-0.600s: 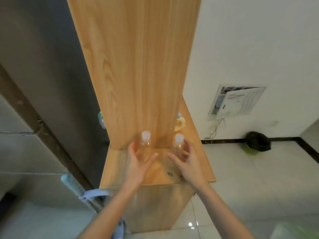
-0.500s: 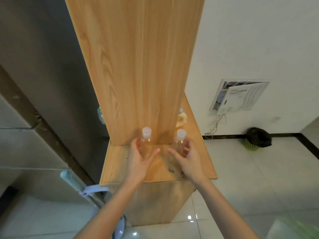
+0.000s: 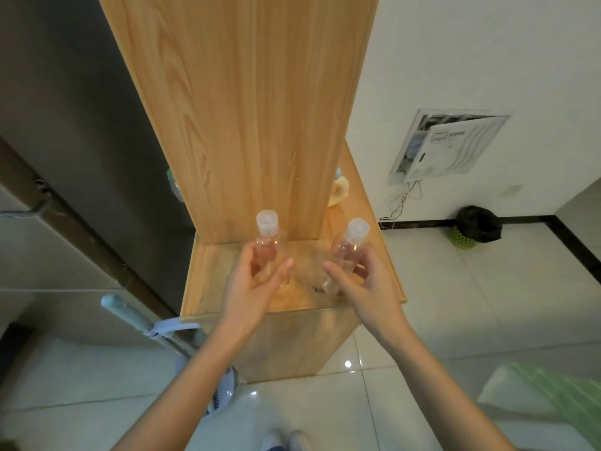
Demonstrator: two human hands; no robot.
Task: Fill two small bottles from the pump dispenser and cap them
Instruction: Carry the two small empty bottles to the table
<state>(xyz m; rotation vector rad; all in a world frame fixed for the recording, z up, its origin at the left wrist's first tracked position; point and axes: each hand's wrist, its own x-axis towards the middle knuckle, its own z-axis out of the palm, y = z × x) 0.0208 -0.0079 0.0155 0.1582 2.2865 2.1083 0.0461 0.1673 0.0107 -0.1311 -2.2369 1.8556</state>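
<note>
Two small clear plastic bottles with whitish caps are over the wooden shelf top. My left hand wraps around the left bottle, which stands upright. My right hand grips the right bottle, which leans to the right. Both caps sit on the bottles. A yellowish object with a blue top, perhaps the pump dispenser, peeks out behind the tall wooden panel; most of it is hidden.
The tall wooden panel rises directly behind the bottles. A mop handle leans at the cabinet's left. A green bin with a black bag stands by the right wall. A greenish item shows left of the panel.
Both hands have closed around the bottles. The right bottle now tilts to the right and appears raised off the shelf; the view has moved closer.
</note>
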